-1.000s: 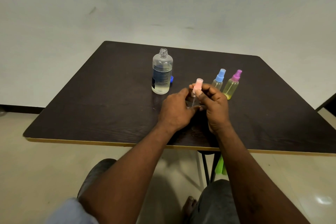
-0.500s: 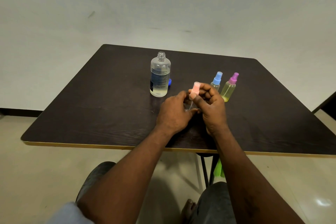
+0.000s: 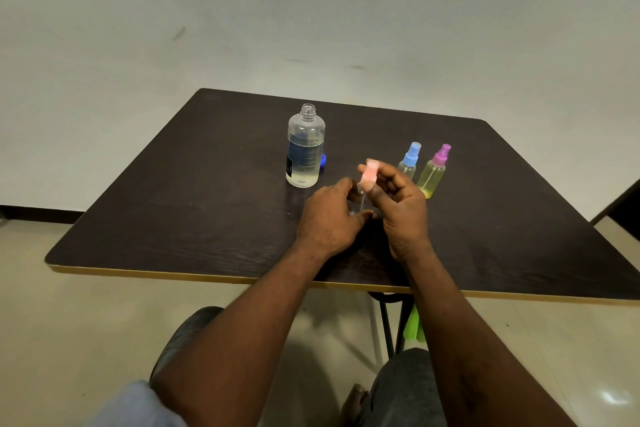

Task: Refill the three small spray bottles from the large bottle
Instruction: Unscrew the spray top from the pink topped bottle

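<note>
The large clear bottle stands uncapped on the dark table, a little liquid at its bottom. Its blue cap lies just behind it to the right. My left hand wraps a small clear spray bottle body, mostly hidden by my fingers. My right hand pinches the pink spray top, lifted and tilted, its thin tube reaching down toward the body. Two more small spray bottles stand upright at the right: one with a blue top, one with a purple top holding yellowish liquid.
The table's light front edge runs close to my knees. A green object hangs by the black table legs underneath. A dark piece of furniture shows at the right border.
My right hand has lifted the pink spray top up and tilted it, so the tube shows between my hands. The camera view has shifted slightly.
</note>
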